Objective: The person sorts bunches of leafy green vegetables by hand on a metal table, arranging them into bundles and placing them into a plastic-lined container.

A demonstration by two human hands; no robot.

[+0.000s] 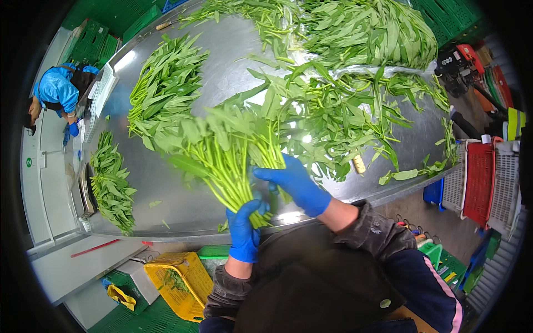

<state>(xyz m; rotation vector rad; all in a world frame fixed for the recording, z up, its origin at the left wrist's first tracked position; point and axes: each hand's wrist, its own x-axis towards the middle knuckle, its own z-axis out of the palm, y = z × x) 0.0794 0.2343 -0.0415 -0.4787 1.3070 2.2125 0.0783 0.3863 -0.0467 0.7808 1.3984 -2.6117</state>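
My left hand (245, 231), in a blue glove, is closed around the lower stems of a bunch of leafy greens (225, 166) with long narrow leaves, held above the steel table (166, 200). The leaves point away from me and are slightly blurred. My right hand (297, 183), gloved too, grips a smaller group of stems (266, 152) against the bunch's right side; its fingers are partly hidden. Beyond my hands lie loose stalks (333, 112). A neat pile of greens (166, 83) rests to the left, and a smaller bundle (111, 183) lies at the table's left end.
A large heap of greens (370, 33) sits on plastic at the far right. A wooden-handled tool (358, 164) lies near the right edge. A yellow crate (195, 287) stands below the table. At far left is a person in blue (58, 89); crates (479, 183) stand right.
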